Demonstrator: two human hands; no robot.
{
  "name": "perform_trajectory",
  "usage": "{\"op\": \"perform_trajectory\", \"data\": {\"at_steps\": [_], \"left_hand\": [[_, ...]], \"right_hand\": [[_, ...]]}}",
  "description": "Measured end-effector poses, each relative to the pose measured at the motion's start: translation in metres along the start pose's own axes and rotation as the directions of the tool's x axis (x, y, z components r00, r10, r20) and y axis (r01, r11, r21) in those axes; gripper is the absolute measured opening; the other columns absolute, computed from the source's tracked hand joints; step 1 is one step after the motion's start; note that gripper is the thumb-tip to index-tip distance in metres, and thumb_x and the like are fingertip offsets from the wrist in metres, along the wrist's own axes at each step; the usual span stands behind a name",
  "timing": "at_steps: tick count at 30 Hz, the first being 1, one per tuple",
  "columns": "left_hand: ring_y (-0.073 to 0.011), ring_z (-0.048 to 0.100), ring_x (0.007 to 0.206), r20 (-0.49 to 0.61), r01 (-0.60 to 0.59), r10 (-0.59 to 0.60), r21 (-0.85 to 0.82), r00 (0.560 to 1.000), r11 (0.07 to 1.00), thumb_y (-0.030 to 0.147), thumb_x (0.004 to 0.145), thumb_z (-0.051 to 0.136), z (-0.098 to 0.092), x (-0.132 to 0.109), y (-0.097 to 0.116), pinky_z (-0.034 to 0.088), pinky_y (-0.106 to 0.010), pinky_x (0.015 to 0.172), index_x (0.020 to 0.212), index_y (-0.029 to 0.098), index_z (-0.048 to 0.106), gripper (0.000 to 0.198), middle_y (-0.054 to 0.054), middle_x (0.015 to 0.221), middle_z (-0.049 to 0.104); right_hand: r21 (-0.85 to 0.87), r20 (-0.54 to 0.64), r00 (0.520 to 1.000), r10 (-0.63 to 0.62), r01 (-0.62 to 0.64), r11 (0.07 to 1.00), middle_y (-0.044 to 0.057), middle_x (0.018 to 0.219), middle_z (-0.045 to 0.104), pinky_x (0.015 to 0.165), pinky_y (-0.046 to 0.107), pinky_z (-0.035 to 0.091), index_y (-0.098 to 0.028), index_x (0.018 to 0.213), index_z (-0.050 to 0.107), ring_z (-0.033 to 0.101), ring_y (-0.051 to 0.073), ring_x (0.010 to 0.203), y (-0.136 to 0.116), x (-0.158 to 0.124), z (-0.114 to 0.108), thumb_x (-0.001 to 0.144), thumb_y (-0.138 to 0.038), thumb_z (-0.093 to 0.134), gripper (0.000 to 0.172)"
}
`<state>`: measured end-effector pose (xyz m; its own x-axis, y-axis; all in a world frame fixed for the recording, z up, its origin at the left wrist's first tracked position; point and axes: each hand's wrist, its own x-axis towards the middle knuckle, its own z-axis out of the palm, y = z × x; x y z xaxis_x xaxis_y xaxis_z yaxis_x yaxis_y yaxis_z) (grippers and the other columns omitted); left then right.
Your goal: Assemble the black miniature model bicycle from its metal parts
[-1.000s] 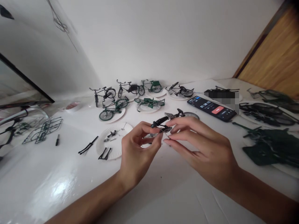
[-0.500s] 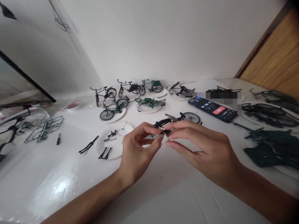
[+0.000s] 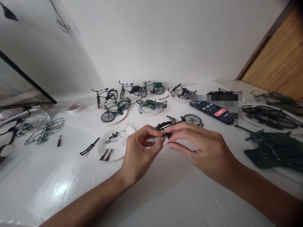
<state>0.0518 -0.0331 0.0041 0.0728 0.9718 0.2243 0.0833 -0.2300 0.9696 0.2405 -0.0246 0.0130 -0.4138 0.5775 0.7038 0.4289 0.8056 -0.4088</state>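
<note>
Close together over the middle of the table, my left hand [image 3: 139, 153] and my right hand [image 3: 203, 143] are both closed in pinches. Left thumb and forefinger grip a small black model-bicycle part [image 3: 159, 127], mostly covered by the fingers. A thin silver rod [image 3: 168, 138] slants down from it, and the right fingertips pinch this rod. Just behind the hands is a partly hidden black model bicycle with a spoked wheel [image 3: 193, 119]; whether the held part joins it, I cannot tell. To the left, a paper plate [image 3: 102, 143] bears small black and silver pieces.
Several model bicycles [image 3: 113, 112] stand or lie along the wall. A phone [image 3: 210, 112] with a running timer lies at right, beside dark green parts [image 3: 272, 148]. Green part frames [image 3: 46, 130], a small screwdriver [image 3: 59, 141] and a black fork-like piece [image 3: 90, 146] lie at left.
My right hand has shifted very slightly left along with the view. The silver rod now looks a little steeper between my fingers. Both grips are kept.
</note>
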Motion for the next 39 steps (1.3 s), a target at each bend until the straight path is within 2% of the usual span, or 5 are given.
{"op": "perform_trajectory", "data": {"at_steps": [8,15,23,34,39], "left_hand": [[-0.0129,0.071,0.086,0.134,0.117,-0.105,-0.082,0.985,0.990,0.022,0.084,0.077,-0.004,0.007,-0.007,0.058,-0.020,0.074,0.089,0.015,0.070,0.011,-0.003,0.093,0.074],[-0.0153,0.071,0.094,0.143,0.139,-0.124,-0.098,0.982,0.985,0.021,0.083,0.077,-0.005,0.009,-0.011,0.057,-0.021,0.077,0.093,0.015,0.068,0.015,-0.005,0.097,0.074],[-0.0150,0.069,0.087,0.140,0.125,-0.097,-0.203,0.985,0.971,0.027,0.088,0.074,-0.007,0.009,-0.004,0.059,-0.029,0.079,0.093,0.016,0.062,0.017,-0.004,0.090,0.071],[-0.0139,0.067,0.094,0.119,-0.133,0.145,-0.102,0.982,0.986,0.019,0.092,0.068,-0.011,0.006,0.004,0.056,-0.027,0.086,0.100,0.019,0.059,0.012,-0.003,0.099,0.067],[-0.0185,0.065,0.104,0.093,-0.281,0.270,0.136,0.958,0.950,0.017,0.098,0.054,-0.040,0.027,0.005,0.054,-0.033,0.090,0.104,0.019,0.058,0.008,-0.006,0.105,0.066]], "right_hand": [[0.009,0.059,0.995,0.083,-0.084,0.996,0.003,0.100,0.073,0.080,0.025,0.056,-0.019,0.086,0.068,0.071,0.015,0.093,0.009,-0.003,0.001,0.090,-0.013,0.068,0.007],[0.003,0.093,0.992,0.088,-0.089,0.996,0.006,0.102,0.074,0.082,0.028,0.057,-0.018,0.086,0.066,0.071,0.017,0.095,0.007,-0.001,0.003,0.091,-0.011,0.064,0.008],[-0.013,0.012,0.999,0.040,-0.040,0.999,0.001,0.102,0.075,0.085,0.020,0.057,-0.021,0.095,0.069,0.071,0.012,0.097,0.004,-0.002,0.000,0.089,-0.008,0.068,0.014],[-0.073,-0.109,0.987,-0.117,0.109,0.991,0.001,0.098,0.074,0.088,0.019,0.056,-0.018,0.097,0.067,0.070,0.010,0.093,0.001,-0.001,-0.002,0.081,0.000,0.075,0.025],[-0.094,-0.066,0.996,-0.068,0.061,0.994,0.002,0.099,0.075,0.087,0.017,0.057,-0.018,0.096,0.070,0.070,0.011,0.096,0.003,-0.001,-0.005,0.085,-0.005,0.074,0.018]]}}
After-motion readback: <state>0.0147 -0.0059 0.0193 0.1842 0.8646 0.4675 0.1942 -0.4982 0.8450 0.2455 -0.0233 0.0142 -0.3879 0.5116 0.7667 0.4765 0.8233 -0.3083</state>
